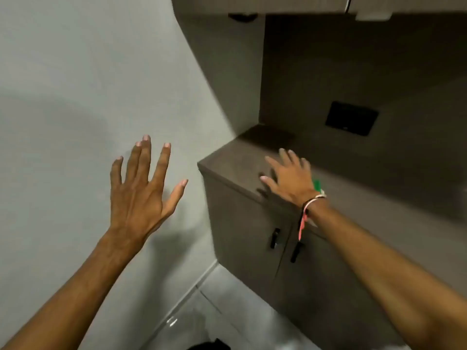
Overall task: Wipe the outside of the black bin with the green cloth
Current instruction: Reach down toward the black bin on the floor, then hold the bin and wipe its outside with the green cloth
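Observation:
My left hand (141, 195) is raised in front of the pale wall, fingers spread, holding nothing. My right hand (288, 178) lies palm down over the brown counter top (237, 160), fingers apart and empty; whether it touches the surface is unclear. A small green patch (317, 185) shows just behind my right wrist, possibly an edge of the green cloth; most of it is hidden. At the bottom edge of the view a black shape (207, 346) peeks in, too little of it to tell whether it is the bin.
A brown cabinet (242, 231) with two doors and black handles (275, 238) stands under the counter. A black plate (351, 118) sits on the back wall, with an upper cabinet (278, 3) overhead. The grey wall (75, 97) is at left, glossy floor tiles (227, 311) below.

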